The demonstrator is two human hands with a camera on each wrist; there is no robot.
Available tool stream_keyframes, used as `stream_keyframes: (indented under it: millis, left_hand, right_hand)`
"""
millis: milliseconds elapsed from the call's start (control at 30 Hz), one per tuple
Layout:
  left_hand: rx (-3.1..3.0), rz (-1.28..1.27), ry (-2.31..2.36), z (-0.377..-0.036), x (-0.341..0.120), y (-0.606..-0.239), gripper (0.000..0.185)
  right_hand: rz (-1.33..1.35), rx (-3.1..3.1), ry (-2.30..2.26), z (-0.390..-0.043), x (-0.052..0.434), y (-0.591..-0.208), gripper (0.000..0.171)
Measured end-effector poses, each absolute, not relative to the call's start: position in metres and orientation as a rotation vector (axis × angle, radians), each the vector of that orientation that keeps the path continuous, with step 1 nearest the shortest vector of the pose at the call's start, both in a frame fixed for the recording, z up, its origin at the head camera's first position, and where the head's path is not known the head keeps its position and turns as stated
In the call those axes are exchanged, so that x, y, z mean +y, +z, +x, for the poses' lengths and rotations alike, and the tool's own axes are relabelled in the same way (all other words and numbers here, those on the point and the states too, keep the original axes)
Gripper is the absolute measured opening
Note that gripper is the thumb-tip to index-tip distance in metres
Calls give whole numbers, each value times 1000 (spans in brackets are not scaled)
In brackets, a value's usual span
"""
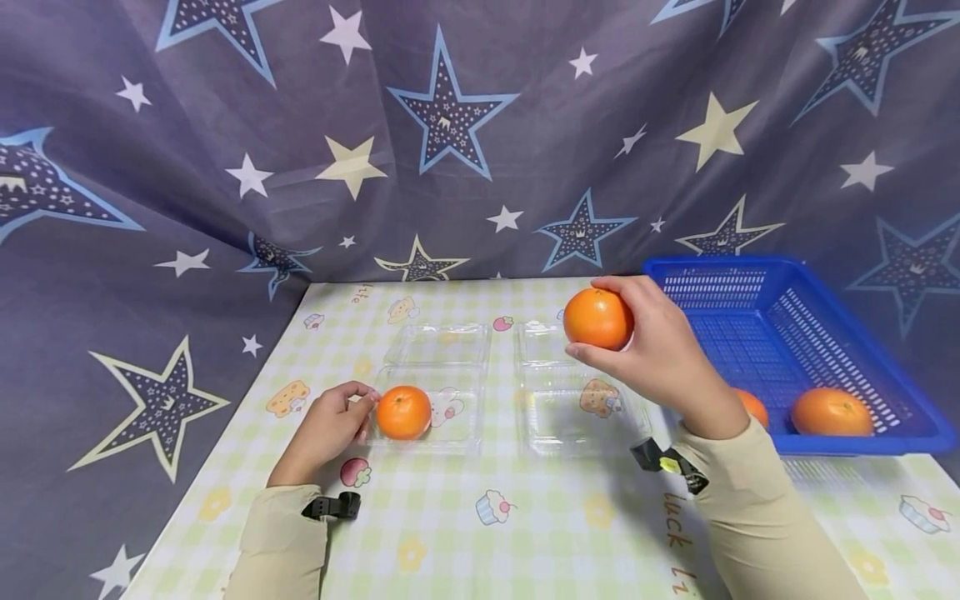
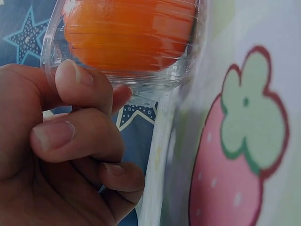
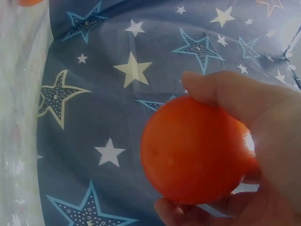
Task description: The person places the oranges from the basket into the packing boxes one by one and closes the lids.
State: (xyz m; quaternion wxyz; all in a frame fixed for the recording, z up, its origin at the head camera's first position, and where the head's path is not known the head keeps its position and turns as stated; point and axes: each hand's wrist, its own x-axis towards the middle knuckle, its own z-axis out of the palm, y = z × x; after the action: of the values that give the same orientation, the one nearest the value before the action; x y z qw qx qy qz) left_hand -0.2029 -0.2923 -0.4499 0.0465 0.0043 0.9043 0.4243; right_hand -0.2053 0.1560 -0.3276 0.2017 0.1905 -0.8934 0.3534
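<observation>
Two clear plastic clamshell boxes lie open on the table [image 1: 525, 533], which is spread with a smooth green-checked cloth printed with cakes and strawberries, in front of a soft, creased backdrop [image 1: 450, 125] of grey-blue star fabric. Largest of the hard things is the blue basket [image 1: 900, 392] at the right, a stiff slotted plastic tray with two oranges [image 1: 831, 412] lying in its near end. The right box [image 1: 570, 400] sits open with nothing in it; it looks thin, light and springy, likely to skid or buckle if pushed, so I judge it best steadied at a rim. The left box [image 1: 438, 392] holds one orange in the tray [image 1: 403, 412], and the left hand [image 1: 326, 429] has its curled fingertips [image 2: 75, 82] pressed against the near corner of that box, pinning it to the cloth. The right hand [image 1: 660, 350] grasps a raised orange [image 1: 597, 318] above the right box, thumb under and fingers over the top. That fruit looks firm, round, moderately heavy, with a glossy pebbled skin that gives fair grip; a wrap around its widest part should hold it, and hard squeezing would bruise it.
</observation>
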Motion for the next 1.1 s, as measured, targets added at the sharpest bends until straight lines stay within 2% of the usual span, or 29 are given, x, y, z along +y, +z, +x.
stream_keyframes:
  millis: [467,1100]
  left_hand:
    - [2721,25,1334,-205,-284,-452,24]
    - [2752,51,1286,-204,-290,-451,28]
  right_hand:
    - [633,-2559,948,-207,139,-340,78]
    - [768,-2548,1105,-208,100,-365,77]
